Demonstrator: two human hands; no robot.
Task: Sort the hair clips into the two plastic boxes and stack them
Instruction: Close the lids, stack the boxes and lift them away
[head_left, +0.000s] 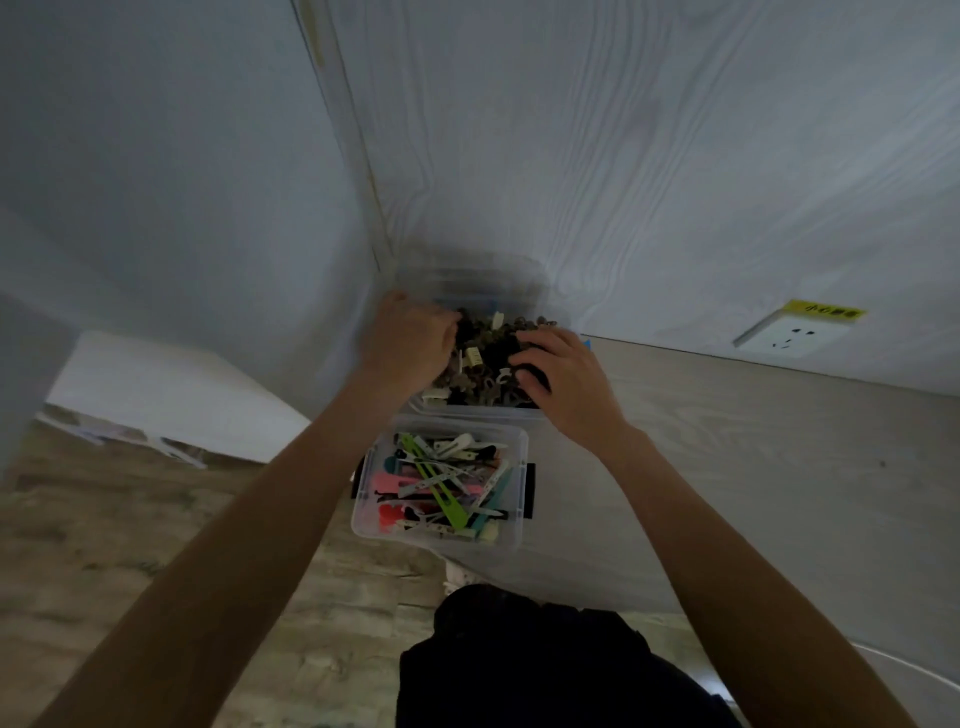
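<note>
Two clear plastic boxes sit on a pale wooden table. The far box (483, 413) is heaped with dark brown and black claw clips (483, 358). My left hand (410, 340) rests in it on the left, fingers curled into the clips. My right hand (563, 376) lies on the heap's right side, fingertips pressing into dark clips. Whether either hand grips a clip is hidden by the fingers. The near box (511, 535), with black side latches, holds flat coloured clips (441, 483) in pink, green, white and teal. A clear lid (467, 280) stands blurred behind the far box.
The boxes stand at the table's left end, close to the wall corner (374, 208). A wall socket (792, 335) with a yellow label is at the right. Wood-look floor (130, 519) lies below left. My dark clothing (545, 665) is at the bottom.
</note>
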